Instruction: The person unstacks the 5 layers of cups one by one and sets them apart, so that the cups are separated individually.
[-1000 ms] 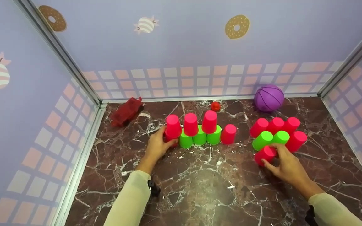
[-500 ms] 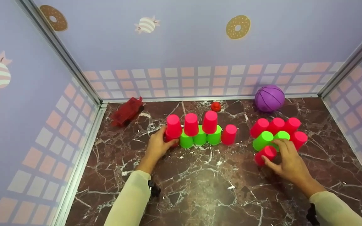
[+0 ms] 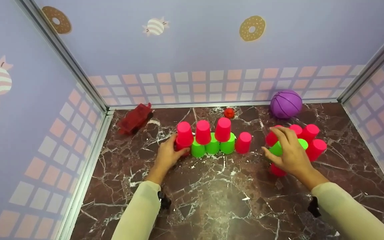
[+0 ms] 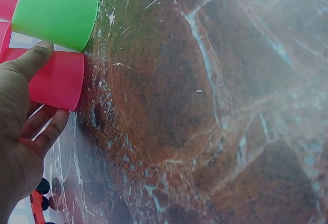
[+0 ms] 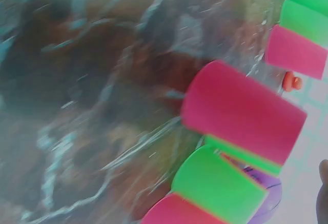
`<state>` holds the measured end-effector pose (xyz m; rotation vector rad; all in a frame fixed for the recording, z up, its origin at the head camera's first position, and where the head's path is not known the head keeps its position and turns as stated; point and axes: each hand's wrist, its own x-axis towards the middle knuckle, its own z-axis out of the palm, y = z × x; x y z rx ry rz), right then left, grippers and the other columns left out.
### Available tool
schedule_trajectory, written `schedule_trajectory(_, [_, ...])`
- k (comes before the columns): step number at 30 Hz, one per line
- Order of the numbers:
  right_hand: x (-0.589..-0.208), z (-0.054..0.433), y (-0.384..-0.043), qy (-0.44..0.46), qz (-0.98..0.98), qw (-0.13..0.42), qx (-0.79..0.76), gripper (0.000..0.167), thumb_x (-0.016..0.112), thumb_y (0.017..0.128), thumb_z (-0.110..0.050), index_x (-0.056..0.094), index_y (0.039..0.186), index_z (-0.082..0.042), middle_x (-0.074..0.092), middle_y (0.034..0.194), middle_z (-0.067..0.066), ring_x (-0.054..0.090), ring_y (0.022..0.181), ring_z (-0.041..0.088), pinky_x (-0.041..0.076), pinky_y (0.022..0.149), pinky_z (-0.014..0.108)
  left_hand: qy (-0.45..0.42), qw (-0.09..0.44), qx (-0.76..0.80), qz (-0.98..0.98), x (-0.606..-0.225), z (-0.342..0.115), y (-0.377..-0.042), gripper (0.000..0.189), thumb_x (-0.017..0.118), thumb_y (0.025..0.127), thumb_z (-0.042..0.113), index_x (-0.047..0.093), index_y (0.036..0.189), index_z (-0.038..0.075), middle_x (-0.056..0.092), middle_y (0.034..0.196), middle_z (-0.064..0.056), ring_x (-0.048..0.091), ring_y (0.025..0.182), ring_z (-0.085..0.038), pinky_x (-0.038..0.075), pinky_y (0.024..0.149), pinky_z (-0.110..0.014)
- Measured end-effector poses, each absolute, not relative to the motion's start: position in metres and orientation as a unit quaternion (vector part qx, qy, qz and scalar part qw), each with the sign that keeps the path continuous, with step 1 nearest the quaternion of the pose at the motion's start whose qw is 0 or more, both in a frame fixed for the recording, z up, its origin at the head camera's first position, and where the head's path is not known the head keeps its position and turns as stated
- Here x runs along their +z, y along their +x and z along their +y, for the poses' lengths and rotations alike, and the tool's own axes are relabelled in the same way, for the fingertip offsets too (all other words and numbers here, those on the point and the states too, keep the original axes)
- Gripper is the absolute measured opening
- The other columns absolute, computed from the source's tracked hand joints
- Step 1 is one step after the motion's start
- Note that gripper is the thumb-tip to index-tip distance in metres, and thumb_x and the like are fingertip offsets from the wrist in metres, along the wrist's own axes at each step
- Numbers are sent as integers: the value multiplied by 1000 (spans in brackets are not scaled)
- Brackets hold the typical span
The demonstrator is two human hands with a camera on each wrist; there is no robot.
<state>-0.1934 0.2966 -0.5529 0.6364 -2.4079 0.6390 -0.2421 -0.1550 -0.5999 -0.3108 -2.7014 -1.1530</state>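
Note:
In the head view a two-tier row of upside-down cups stands mid-table. Its lower tier has green cups (image 3: 213, 145) between pink cups, with a pink cup (image 3: 243, 143) at the right end. Three pink cups, the middle one (image 3: 203, 132) among them, sit on top. My left hand (image 3: 167, 154) holds the lower left-end pink cup (image 4: 59, 83) between thumb and fingers. Over the right-hand cluster, my right hand (image 3: 293, 155) is spread above a green cup (image 3: 276, 149), partly covering it. A pink cup (image 3: 277, 170) stands in front, below that hand.
More pink cups (image 3: 310, 133) stand at the cluster's back and right. Along the back wall lie a red toy vehicle (image 3: 134, 118), a small orange-red toy (image 3: 229, 113) and a purple ball (image 3: 286, 104). Patterned walls (image 3: 202, 43) enclose the marble-look table (image 3: 205, 200).
My right hand has let go of the front pink cup and moved up and left over the green cup. My left hand keeps its hold on the lower left pink cup.

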Motion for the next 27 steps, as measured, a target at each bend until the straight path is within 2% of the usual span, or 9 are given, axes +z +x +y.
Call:
schedule_trajectory(6, [-550, 271, -210, 240, -901, 267, 243, 72, 91, 90, -27, 60, 150, 0, 62, 140, 28, 62, 128, 46, 62, 102, 61, -97, 85, -387, -913, -598, -155, -242, 62, 95, 89, 27, 65, 139, 9, 81, 128, -19, 78, 121, -38, 62, 106, -56])
schedule_trajectory(13, [-544, 248, -226, 267, -895, 260, 245, 72, 91, 92, -29, 60, 149, 1, 65, 137, 28, 65, 127, 47, 58, 110, 62, -95, 85, -385, -914, -600, -155, -242, 62, 95, 88, 27, 64, 139, 8, 81, 128, -19, 78, 121, -38, 62, 107, -55])
schedule_trajectory(19, [-541, 229, -233, 271, -896, 243, 254, 72, 90, 92, -27, 59, 151, 1, 65, 139, 27, 66, 126, 47, 57, 110, 63, -94, 82, -389, -913, -600, -155, -243, 61, 94, 89, 28, 64, 139, 9, 81, 128, -18, 78, 121, -37, 62, 107, -54])
schedule_trajectory(27, [-537, 205, -238, 279, -898, 227, 252, 73, 89, 95, -32, 57, 155, -4, 66, 143, 23, 68, 130, 44, 60, 110, 60, -105, 93, -390, -910, -601, -154, -242, 59, 95, 88, 26, 65, 136, 7, 81, 124, -20, 78, 119, -40, 62, 105, -56])
